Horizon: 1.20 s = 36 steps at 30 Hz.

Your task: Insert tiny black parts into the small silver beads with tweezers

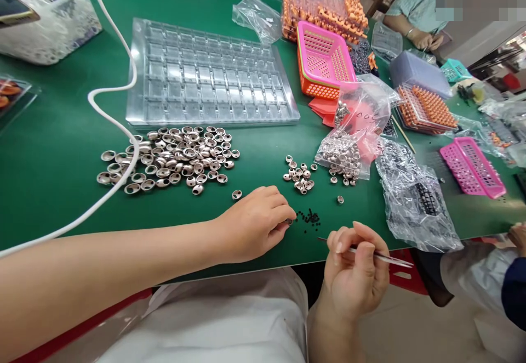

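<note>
My left hand (257, 223) rests over the green table, its thumb and fingertips pinched on a small silvery metal shell (289, 221), mostly hidden by the fingers. Just right of those fingertips lies a scatter of tiny black pieces (311, 217). Held up at the table's front edge, my right hand (355, 267) is closed around metal tweezers (394, 260). Beyond my left hand is a big pile of oval, hollow silvery shells (184, 154). A smaller cluster of silvery shells (299, 174) sits past the black pieces.
A clear compartment tray (213, 78) lies behind the big pile, and a white cable (110, 94) crosses the left side. At right are a plastic bag of shells (349, 143), crumpled bubble wrap (415, 198) and pink baskets (472, 168). Another person's hands (425, 39) are far right.
</note>
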### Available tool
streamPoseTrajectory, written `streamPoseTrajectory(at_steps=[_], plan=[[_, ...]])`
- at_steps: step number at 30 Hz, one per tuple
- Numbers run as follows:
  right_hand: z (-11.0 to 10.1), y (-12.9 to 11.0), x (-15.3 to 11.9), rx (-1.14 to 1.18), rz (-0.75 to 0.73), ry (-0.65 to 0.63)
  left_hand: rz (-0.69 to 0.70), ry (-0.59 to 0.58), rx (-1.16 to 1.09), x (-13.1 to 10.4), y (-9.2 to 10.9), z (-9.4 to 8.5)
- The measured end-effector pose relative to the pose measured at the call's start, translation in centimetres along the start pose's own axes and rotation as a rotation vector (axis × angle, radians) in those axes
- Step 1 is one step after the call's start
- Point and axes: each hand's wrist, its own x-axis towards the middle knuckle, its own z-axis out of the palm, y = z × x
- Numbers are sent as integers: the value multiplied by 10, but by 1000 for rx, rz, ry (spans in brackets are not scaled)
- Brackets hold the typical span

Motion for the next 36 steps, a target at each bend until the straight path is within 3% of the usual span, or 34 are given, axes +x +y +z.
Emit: streamPoseTrajectory(at_steps=[5,9,15,21,36], plan=[[-3,-4,4,-74,158,-49,-69,-18,-36,2,0,-4],[-3,-3,3,-70,143,-35,-196,3,-136,7,2,-9],[-3,-1,2,-26,132,-41,-255,-47,-210,9,9,-8],[-1,1,1,-8,136,-53,-189,-134,-125,7,11,-3],[-2,-2,0,34,59,-47,-98,-93,-88,1,3,0]])
